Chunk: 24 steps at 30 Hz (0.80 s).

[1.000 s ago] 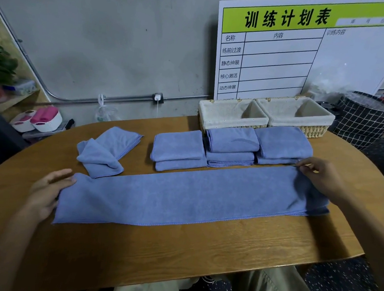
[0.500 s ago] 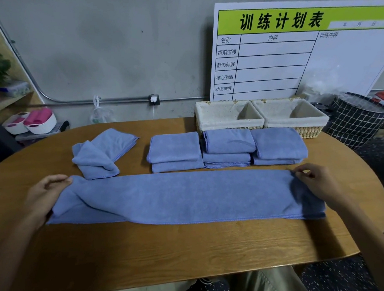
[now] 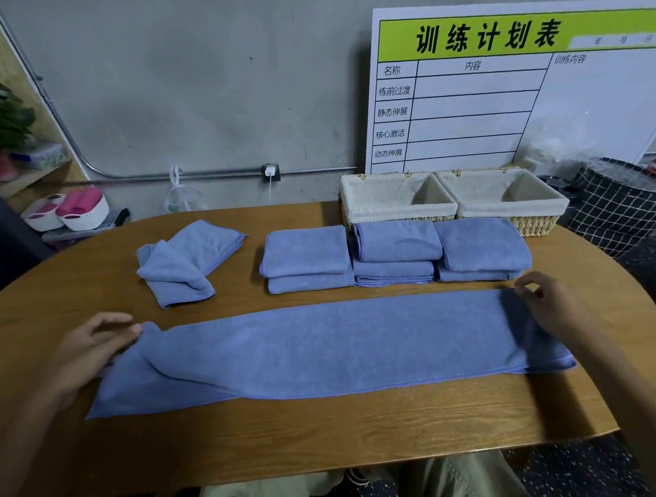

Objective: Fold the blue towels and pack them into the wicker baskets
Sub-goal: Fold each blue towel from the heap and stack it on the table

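A long blue towel [image 3: 331,345], folded into a strip, lies across the wooden table [image 3: 304,448]. My left hand [image 3: 90,348] pinches its left end, which is lifted and creased. My right hand [image 3: 555,310] pinches the far corner of its right end. Behind the strip sit three piles of folded blue towels [image 3: 306,258] [image 3: 396,253] [image 3: 481,251]. A loosely folded blue towel [image 3: 185,261] lies to their left. Two lined wicker baskets [image 3: 395,204] [image 3: 504,200] stand at the table's far edge, with nothing in them.
A white planning board [image 3: 523,99] leans on the grey wall behind the baskets. A black grid-patterned bin [image 3: 624,203] stands right of the table. White and pink tubs [image 3: 69,211] and a plant [image 3: 1,117] are at the left. My knees show below the table's near edge.
My left hand has gathered and raised the strip's left end, pulling it slightly inward so it creases. My right hand has stayed at the right end.
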Available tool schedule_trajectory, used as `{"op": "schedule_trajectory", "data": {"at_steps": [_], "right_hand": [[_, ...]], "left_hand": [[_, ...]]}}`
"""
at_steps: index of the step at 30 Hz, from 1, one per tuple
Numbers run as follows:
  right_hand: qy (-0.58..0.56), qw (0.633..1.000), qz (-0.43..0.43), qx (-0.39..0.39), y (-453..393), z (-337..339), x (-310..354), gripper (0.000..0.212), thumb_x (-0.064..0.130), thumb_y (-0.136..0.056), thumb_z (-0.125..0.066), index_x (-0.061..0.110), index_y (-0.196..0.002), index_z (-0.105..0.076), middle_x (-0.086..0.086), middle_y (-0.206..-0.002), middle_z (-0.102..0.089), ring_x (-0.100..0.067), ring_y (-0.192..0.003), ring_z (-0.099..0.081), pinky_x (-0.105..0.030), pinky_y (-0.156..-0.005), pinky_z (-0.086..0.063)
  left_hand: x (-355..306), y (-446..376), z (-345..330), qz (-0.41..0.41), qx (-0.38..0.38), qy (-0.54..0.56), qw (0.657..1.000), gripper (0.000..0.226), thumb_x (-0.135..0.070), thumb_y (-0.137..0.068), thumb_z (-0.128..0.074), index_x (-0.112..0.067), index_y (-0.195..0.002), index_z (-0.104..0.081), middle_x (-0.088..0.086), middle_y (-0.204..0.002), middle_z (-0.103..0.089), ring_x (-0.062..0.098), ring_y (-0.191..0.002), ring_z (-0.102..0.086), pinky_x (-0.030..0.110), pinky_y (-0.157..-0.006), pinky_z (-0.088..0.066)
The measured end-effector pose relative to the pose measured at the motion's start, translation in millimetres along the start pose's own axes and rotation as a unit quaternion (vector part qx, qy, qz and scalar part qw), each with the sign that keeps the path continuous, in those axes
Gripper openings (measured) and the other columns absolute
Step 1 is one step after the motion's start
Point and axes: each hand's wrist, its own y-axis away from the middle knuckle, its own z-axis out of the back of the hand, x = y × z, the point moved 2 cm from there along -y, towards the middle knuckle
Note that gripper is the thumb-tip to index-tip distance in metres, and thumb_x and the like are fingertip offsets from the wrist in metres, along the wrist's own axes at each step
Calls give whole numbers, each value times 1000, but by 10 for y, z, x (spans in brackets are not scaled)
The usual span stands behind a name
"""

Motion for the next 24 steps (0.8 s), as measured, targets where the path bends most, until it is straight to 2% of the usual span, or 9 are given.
{"op": "schedule_trajectory", "data": {"at_steps": [2,4,6,10,14,16,20,22,24], "right_hand": [[20,1000,-8,-7,4,6,42,11,30,-100,-56,22,-104,-63,-12,-91,-63,-30,-74,-57,-41,-66,-50],[30,999,-17,-7,14,13,73,14,37,-100,-56,25,-106,-60,-10,-90,-62,-28,-73,-57,-41,-66,-52],[33,999,-23,-7,11,17,94,16,39,-99,-56,26,-107,-59,-9,-91,-61,-27,-73,-57,-38,-63,-50],[48,998,-26,-8,-14,5,124,19,38,-100,-56,23,-110,-61,-10,-94,-63,-29,-75,-57,-34,-56,-44],[86,996,-13,-14,-25,-52,147,22,37,-100,-55,20,-111,-62,-11,-101,-70,-28,-74,-56,-33,-54,-45],[111,994,-13,-16,-9,-70,156,21,35,-101,-53,20,-112,-62,-11,-101,-70,-27,-73,-53,-30,-51,-39],[132,990,-17,-36,-14,-96,96,21,32,-102,-52,22,-115,-64,-13,-94,-69,-31,-73,-57,-33,-54,-45],[132,990,-19,-36,-24,-110,70,20,29,-102,-51,22,-115,-65,-15,-92,-67,-34,-74,-59,-34,-54,-46],[129,991,-22,-42,-26,-122,58,20,27,-102,-51,22,-114,-65,-15,-91,-67,-36,-75,-60,-34,-54,-46]], "left_hand": [[10,-52,-13,21,-1,36,999,25,-21,-91,-73,-18,-114,-66,10,-100,-72,25,-88,-65,39,-72,-51],[9,-97,-45,20,-16,54,998,23,-19,-91,-72,-16,-114,-67,12,-101,-70,24,-87,-63,38,-75,-51],[-4,-136,-71,7,-24,61,998,22,-17,-91,-72,-14,-113,-68,10,-103,-70,21,-90,-62,37,-80,-49],[-87,-207,-137,9,-19,77,997,25,-15,-89,-74,-11,-114,-68,11,-91,-68,20,-79,-60,32,-72,-48],[-114,-304,-185,8,-6,43,999,20,-15,-86,-78,-17,-104,-70,9,-101,-73,25,-94,-67,40,-81,-53],[-107,-309,-205,-6,-23,34,999,16,-12,-87,-76,-20,-100,-71,7,-101,-73,25,-95,-67,41,-81,-53],[-81,-351,-174,-21,-99,91,991,23,-1,-87,-72,-20,-100,-71,12,-106,-71,24,-101,-65,35,-84,-52],[-55,-363,-161,-12,-107,113,988,26,2,-87,-70,-17,-105,-70,19,-111,-69,24,-101,-62,30,-80,-49],[-8,-356,-173,-15,-105,82,991,25,2,-88,-69,-17,-104,-70,20,-110,-68,25,-100,-60,29,-77,-48]]}}
